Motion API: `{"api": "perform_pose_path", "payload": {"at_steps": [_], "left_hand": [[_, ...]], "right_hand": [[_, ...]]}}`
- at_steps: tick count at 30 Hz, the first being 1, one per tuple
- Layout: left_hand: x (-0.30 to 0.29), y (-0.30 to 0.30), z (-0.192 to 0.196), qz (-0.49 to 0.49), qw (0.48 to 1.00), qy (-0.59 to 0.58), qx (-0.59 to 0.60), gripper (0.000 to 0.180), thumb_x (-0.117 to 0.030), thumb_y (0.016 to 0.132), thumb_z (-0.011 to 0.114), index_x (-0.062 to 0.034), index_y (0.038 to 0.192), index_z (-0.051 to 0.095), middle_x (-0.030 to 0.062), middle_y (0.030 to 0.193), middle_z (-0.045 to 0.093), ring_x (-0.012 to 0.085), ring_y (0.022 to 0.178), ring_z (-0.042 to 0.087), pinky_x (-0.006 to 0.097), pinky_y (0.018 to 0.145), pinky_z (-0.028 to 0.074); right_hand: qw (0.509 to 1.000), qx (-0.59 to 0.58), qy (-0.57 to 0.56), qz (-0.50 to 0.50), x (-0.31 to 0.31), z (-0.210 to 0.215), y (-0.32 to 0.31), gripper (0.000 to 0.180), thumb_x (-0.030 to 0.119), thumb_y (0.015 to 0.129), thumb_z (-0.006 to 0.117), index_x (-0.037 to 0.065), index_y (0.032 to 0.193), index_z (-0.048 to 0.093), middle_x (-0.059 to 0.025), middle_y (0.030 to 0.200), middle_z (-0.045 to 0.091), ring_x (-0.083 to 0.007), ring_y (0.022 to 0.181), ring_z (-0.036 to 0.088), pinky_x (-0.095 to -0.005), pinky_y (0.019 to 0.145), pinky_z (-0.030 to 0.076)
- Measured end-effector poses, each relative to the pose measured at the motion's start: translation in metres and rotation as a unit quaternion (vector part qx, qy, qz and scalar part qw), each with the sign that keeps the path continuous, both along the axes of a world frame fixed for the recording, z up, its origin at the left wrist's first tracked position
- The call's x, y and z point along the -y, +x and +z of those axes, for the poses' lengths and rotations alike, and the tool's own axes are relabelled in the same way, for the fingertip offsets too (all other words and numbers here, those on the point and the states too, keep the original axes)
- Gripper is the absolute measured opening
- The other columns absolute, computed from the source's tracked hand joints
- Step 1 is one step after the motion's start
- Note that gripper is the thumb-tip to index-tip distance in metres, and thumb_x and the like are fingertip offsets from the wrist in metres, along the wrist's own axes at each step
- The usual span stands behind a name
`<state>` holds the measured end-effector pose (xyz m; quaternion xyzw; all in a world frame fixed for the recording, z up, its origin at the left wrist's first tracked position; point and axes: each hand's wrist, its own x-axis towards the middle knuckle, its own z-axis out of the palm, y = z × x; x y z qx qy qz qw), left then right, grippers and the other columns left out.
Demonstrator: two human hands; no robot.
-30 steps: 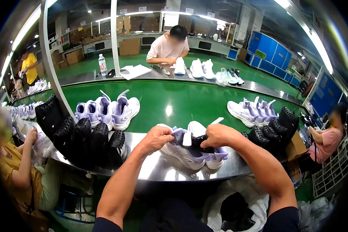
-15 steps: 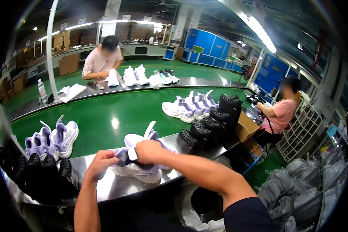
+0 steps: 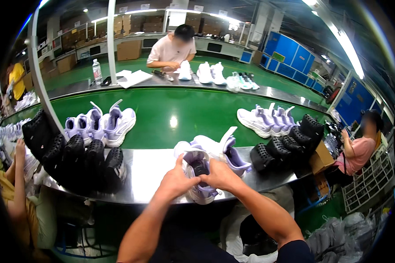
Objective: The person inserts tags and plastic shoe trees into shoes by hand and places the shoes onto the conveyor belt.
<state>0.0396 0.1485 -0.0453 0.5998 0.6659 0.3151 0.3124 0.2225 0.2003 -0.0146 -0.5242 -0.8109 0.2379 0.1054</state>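
A white and lilac sneaker [image 3: 195, 156] stands on the metal bench edge in front of me, heel toward me and opening facing up. My left hand [image 3: 176, 180] is closed on its left side and my right hand [image 3: 222, 176] on its right side. Both thumbs meet over the dark insole at the opening. Part of the sneaker's sides is hidden behind my fingers. Just behind and to the right, a second white and lilac sneaker [image 3: 231, 154] rests with its pale strap standing up, close to my right hand.
Black shoe-shaped forms [image 3: 94, 162] line the bench at left, with more black forms [image 3: 280, 150] at right. Matching sneakers [image 3: 118, 125] sit on the green belt [image 3: 175, 105] at left, others [image 3: 254, 120] at right. Co-workers sit across, at right and at near left.
My view has swung left. The sneaker has turned from sideways to heel toward me. My right hand has left the strap area, and both hands now grip the opening's sides.
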Motion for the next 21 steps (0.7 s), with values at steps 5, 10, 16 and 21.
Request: {"api": "perform_pose_path", "payload": {"at_steps": [5, 10, 16, 21], "left_hand": [[-0.014, 0.008, 0.005, 0.109, 0.984, -0.05, -0.132, 0.081, -0.019, 0.078, 0.07, -0.0026, 0.151, 0.038, 0.0271, 0.098, 0.072, 0.0445, 0.1, 0.07, 0.05, 0.09, 0.054], [-0.003, -0.001, 0.007, 0.101, 0.987, -0.004, -0.126, 0.071, -0.021, 0.078, 0.076, -0.0074, 0.143, 0.05, 0.0275, 0.096, 0.073, 0.0434, 0.096, 0.071, 0.05, 0.086, 0.055], [0.006, -0.008, -0.013, 0.099, 0.99, 0.079, -0.058, 0.065, -0.014, 0.077, 0.077, -0.012, 0.138, 0.056, 0.0251, 0.107, 0.062, 0.0415, 0.105, 0.064, 0.047, 0.09, 0.052], [-0.004, -0.02, -0.04, 0.192, 0.975, 0.102, 0.041, 0.051, -0.001, 0.076, 0.068, -0.0113, 0.126, 0.065, 0.0187, 0.094, 0.064, 0.0338, 0.089, 0.066, 0.044, 0.078, 0.053]], "right_hand": [[0.983, -0.11, 0.098, -0.112, -0.004, -0.042, -0.035, 0.041, 0.027, 0.079, 0.077, -0.007, 0.096, 0.063, -0.0307, 0.09, 0.07, -0.0483, 0.09, 0.069, -0.0548, 0.083, 0.053], [0.984, -0.08, 0.011, -0.157, -0.002, -0.037, -0.041, 0.053, 0.028, 0.078, 0.078, -0.004, 0.116, 0.061, -0.0304, 0.102, 0.07, -0.0494, 0.101, 0.067, -0.0542, 0.092, 0.051], [0.908, -0.413, 0.051, 0.047, -0.025, -0.038, -0.036, 0.082, 0.019, 0.076, 0.079, -0.003, 0.145, 0.041, -0.0208, 0.122, 0.066, -0.0348, 0.113, 0.065, -0.0385, 0.103, 0.048], [0.956, -0.262, 0.012, 0.13, -0.017, -0.017, -0.035, 0.037, 0.004, 0.076, 0.069, -0.002, 0.112, 0.061, -0.0158, 0.108, 0.069, -0.0235, 0.101, 0.068, -0.0321, 0.09, 0.052]]}}
